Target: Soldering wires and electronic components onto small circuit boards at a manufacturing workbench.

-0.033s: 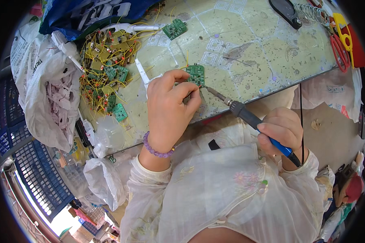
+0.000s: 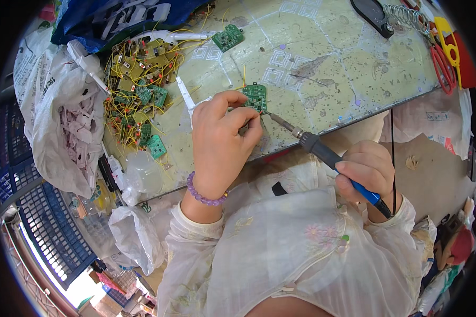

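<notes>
My right hand is wrapped round the blue and black grip of a soldering iron. The iron's tip points up and left, at the lower right edge of a small green circuit board on the table. At the board's lower left, my left hand has thumb and fingers closed in a pinch. What is between them is too small and covered to make out. A yellow wire rises from the board's top. Partly under my left hand lies a white plastic piece.
A heap of circuit boards with yellow wires lies left on the table, beside a white bag of pale pieces. Another green board lies farther back. Far right are a coiled-spring iron stand, red-handled scissors and yellow cutters.
</notes>
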A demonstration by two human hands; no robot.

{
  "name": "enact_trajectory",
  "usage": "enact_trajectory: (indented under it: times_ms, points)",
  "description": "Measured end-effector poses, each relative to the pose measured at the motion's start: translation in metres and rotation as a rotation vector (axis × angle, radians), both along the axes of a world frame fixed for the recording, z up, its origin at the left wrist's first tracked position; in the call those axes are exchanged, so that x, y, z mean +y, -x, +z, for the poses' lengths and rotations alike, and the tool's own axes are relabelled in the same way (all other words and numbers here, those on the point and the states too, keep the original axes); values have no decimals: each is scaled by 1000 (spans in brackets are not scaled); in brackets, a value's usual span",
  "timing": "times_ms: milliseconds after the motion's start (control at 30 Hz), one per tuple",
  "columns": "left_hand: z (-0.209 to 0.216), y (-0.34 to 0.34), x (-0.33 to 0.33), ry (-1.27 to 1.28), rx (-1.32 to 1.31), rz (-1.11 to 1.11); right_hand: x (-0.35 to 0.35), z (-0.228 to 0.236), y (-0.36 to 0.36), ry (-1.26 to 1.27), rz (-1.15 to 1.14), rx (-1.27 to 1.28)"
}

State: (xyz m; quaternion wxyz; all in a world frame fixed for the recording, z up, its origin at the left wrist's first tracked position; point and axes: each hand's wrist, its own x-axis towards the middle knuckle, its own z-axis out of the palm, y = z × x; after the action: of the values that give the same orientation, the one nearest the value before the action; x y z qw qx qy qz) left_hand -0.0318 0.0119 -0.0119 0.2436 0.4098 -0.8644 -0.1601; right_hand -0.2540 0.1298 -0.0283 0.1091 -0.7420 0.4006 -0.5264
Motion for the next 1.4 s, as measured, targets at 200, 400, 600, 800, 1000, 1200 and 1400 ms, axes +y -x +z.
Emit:
enact_trajectory:
  times_ms: [200, 400, 600, 800, 1000, 1200, 1400]
  points:
    - [0, 2, 0, 13, -3, 0, 7, -4, 6, 7, -61, -15]
    - [3, 7, -2, 37, 35, -11, 18, -11, 25, 65, -234, -185]
    - [7, 2, 1, 33, 8, 27, 13, 27, 86, 456, -725, -581]
    - [6, 2, 0, 28, 20, -8, -6, 91, 99, 285, -884, -211]
    - [5, -3, 1, 17, 44, -10, -74, 93, 99, 103, -864, 141]
    - [5, 1, -2, 26, 83, -38, -83, 77, 102, -87, -940, 183]
    - [1, -3, -1, 30, 84, -21, -94, 70, 99, -314, -920, 93]
